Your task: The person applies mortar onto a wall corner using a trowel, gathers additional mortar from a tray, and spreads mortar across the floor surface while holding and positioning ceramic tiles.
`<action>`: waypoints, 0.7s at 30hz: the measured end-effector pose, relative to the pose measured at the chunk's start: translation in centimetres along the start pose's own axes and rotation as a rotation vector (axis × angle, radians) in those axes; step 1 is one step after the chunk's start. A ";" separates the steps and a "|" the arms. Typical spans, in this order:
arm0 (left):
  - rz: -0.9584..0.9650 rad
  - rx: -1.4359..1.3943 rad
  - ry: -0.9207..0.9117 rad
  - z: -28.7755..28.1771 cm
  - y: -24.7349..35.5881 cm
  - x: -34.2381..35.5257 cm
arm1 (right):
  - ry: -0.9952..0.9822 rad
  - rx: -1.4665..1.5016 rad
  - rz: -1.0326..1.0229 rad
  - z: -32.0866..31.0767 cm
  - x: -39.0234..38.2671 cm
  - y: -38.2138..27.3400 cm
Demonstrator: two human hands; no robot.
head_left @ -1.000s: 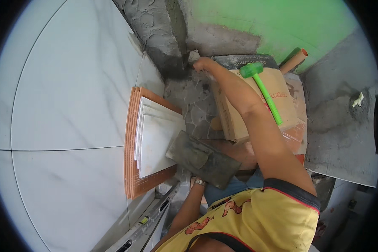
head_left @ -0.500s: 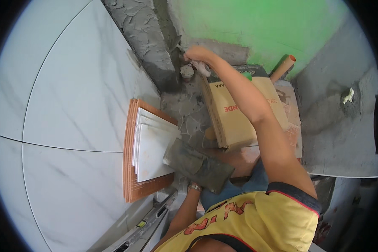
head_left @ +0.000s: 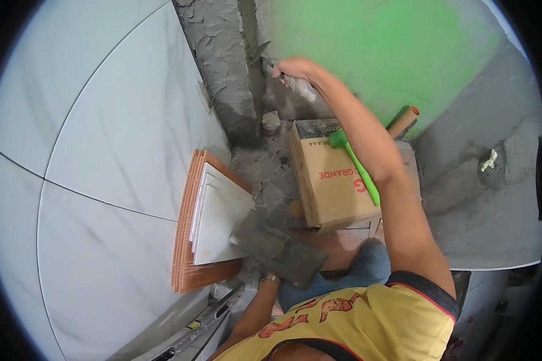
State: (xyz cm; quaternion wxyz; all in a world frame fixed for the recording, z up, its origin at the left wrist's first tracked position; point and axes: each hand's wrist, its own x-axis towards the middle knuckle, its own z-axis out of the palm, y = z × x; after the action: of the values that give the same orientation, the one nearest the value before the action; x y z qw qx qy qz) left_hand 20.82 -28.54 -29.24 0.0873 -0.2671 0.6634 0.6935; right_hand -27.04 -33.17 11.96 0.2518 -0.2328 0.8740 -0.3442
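Observation:
My right hand [head_left: 296, 67] is closed around a trowel [head_left: 301, 88] whose handle is crusted with pale mortar. Its small blade meets the edge of the grey mortared strip [head_left: 254, 66] in the wall corner. Low in front of my body, my left hand [head_left: 270, 284] is under a dark, mortar-smeared hawk board [head_left: 280, 248] and supports it from below. The board hides those fingers; a watch shows at the wrist. A little mortar lies on the board's upper face.
White marbled tiles [head_left: 114, 120] cover the left wall. Cut tiles [head_left: 223, 213] lean there beside a spirit level [head_left: 193, 331]. A cardboard box [head_left: 325, 192] carries a green mallet [head_left: 358, 162]; an orange pipe [head_left: 404, 122] stands behind. A mortar lump [head_left: 271, 121] sits at the corner's foot.
My right hand and the trowel have shifted slightly up the mortared corner. The view has tilted, bringing the green mallet out from behind my arm. The board stays in my left hand.

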 end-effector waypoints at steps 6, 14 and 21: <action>0.026 -0.001 -0.018 0.5 0.8 0.5 | 0.138 -0.107 -0.104 0.1 1.3 1.1; 0.072 -0.006 -0.007 0.9 1.4 -0.6 | -0.016 -0.044 0.016 -6.1 -1.0 -8.3; 0.201 -0.116 0.028 0.9 4.6 -1.9 | 0.200 0.270 -0.232 -7.1 -10.3 -7.6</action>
State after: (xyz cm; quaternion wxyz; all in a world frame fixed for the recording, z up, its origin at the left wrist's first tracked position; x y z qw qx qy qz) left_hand 19.99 -27.71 -24.36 -0.0075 -0.2134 0.6468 0.7322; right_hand -21.67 -28.77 24.82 0.1512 -0.2609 0.8079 -0.5064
